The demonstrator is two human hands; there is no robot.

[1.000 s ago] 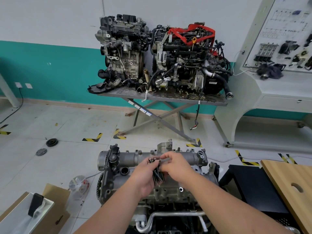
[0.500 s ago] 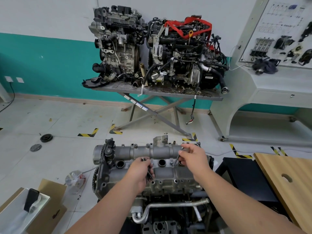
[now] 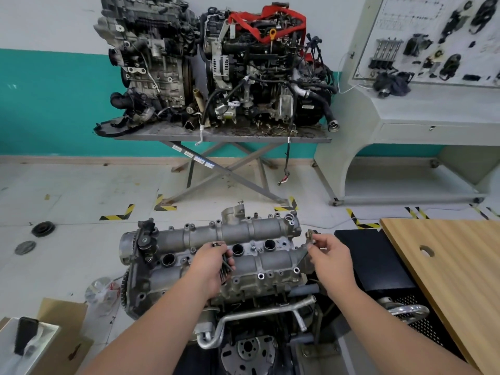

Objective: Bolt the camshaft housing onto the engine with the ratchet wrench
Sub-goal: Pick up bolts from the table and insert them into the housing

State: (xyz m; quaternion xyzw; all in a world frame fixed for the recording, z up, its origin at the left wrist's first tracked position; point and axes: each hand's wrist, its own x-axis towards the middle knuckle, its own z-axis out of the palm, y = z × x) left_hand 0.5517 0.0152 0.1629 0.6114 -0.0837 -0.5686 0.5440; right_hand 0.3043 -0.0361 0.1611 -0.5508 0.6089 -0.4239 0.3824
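The grey camshaft housing [image 3: 259, 230] lies on top of the engine [image 3: 251, 286] just in front of me, with several open bolt holes along its edges. My left hand [image 3: 209, 266] rests on the housing's near middle and grips a bundle of several black bolts [image 3: 225, 263]. My right hand [image 3: 331, 257] hovers just off the housing's right end. Its thumb and forefinger pinch a single bolt [image 3: 310, 236], which is held upright. No ratchet wrench is in view.
Two complete engines stand on a metal scissor table [image 3: 221, 136] at the back. A wooden tabletop [image 3: 446, 266] and a black stand [image 3: 373, 255] are close on the right. A cardboard box [image 3: 62, 331] with a phone [image 3: 25, 334] sits lower left. Pulleys [image 3: 42, 228] lie on the floor.
My right hand took one bolt from the bundle in my left hand and carried it right, past the housing's end. My left hand stayed over the housing. My head moved closer.
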